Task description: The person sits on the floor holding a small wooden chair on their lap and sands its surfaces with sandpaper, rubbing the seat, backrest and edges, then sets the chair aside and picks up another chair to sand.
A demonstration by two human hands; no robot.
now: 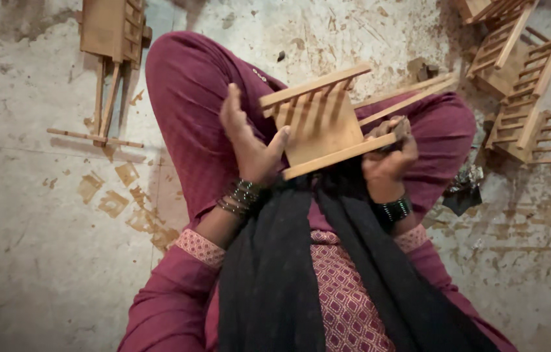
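A small wooden cart body [323, 124] with slatted side rails and two long shafts is held tilted over my lap. My left hand [248, 138] steadies its left side, thumb pressed against the flat bottom panel, fingers spread. My right hand [387, 155] is closed around a small brownish pad, pressed to the cart's lower right rail. Both wrists carry dark bangles. I sit cross-legged in maroon clothes with a dark scarf hanging down the front.
A finished wooden cart [110, 45] with long shafts lies on the stained floor at upper left. Several more slatted wooden carts [524, 85] are piled at upper right. A dark crumpled scrap [463, 190] lies by my right knee.
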